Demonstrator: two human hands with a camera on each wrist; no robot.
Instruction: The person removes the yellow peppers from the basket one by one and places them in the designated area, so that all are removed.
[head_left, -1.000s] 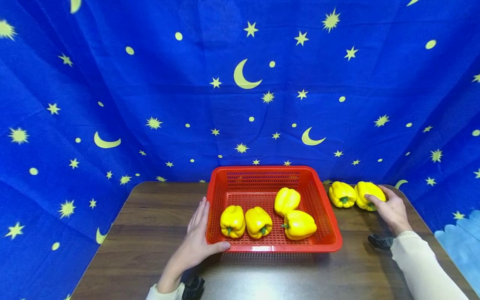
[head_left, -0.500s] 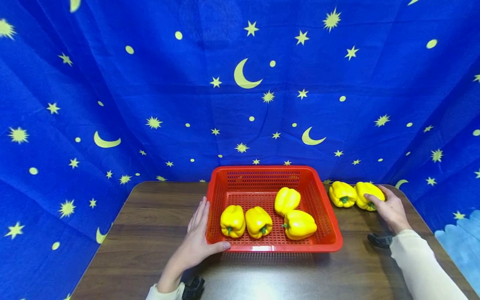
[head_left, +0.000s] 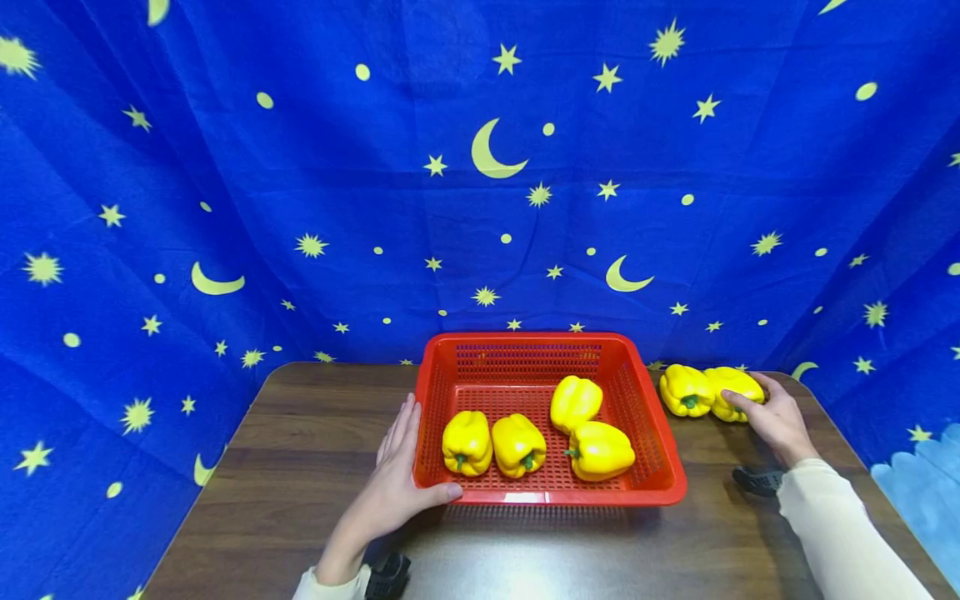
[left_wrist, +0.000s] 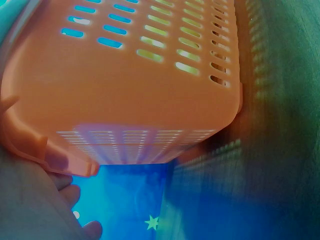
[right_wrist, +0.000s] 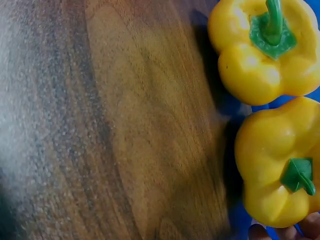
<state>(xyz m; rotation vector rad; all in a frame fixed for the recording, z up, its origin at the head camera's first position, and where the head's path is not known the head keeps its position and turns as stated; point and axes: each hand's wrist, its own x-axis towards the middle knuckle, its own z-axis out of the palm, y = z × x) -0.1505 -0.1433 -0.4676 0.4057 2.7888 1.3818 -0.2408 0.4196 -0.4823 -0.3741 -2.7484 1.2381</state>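
Note:
A red plastic basket (head_left: pixel 551 497) stands on the brown table with several yellow bell peppers (head_left: pixel 467 443) inside it. My left hand (head_left: pixel 392 475) rests along the basket's left side with straight fingers, the thumb lying on the front rim corner. In the left wrist view, the basket's slotted wall (left_wrist: pixel 120 90) fills most of the picture. Right of the basket, my right hand (head_left: pixel 780 418) holds a yellow bell pepper (head_left: pixel 738 387) between thumb and fingers at the table's back edge. Another yellow bell pepper (head_left: pixel 686 390) lies directly to its left. Fingertips (right_wrist: pixel 287 233) show beneath the held pepper in the right wrist view.
The wooden table (head_left: pixel 300 467) extends on both sides of the basket and in front of it. A blue cloth (head_left: pixel 360 192) with stars and moons hangs close behind the table's back edge and round both sides. Black wrist straps (head_left: pixel 759 481) are on both wrists.
My right hand and the pepper in it have shifted slightly left, toward the neighbouring pepper. The left hand and the basket keep their places.

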